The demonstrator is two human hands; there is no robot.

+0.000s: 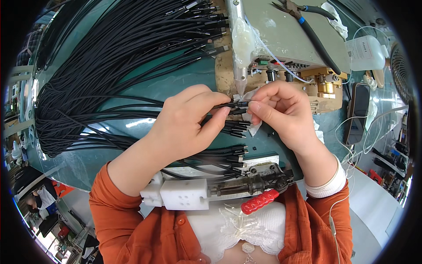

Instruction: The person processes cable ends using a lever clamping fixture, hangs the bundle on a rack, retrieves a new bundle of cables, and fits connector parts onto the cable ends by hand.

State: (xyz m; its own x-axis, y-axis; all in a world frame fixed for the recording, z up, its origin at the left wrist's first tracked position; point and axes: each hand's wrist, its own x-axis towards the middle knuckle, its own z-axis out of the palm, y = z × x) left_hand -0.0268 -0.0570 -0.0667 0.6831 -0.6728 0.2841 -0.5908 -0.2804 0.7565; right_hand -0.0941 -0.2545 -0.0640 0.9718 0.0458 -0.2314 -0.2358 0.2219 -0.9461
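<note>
Far out to the left of the left hand (187, 125), a thick sheaf of black cables (101, 75) fans over the green table (145, 110), and their plugged ends run in under that hand. The left hand is closed narrowly, thumb and forefinger pinching a few cable ends (235, 104) level and pointing right. Just past its fingertips, the right hand (281, 110) meets them, also pinched tight, holding the tips together with a scrap of white tissue (251, 121) that hangs below the fingers.

Directly above the gap between the two hands stands the pale dispenser nozzle (241, 44), its tip pointing down near the held ends. Judging from this, good work here means keeping the tips steady and aligned right under the nozzle, letting the left hand bear the cable weight while the right hand guides only the ends.

Loose cable ends (235, 154) lie below the hands and could snag a sleeve. Nearer the body sit a white block (182, 193) and a clamp with a red handle (259, 201). Up and to the right of the right hand lie blue-handled pliers (307, 22), a clear bottle (365, 53) and a dark phone (358, 112).
</note>
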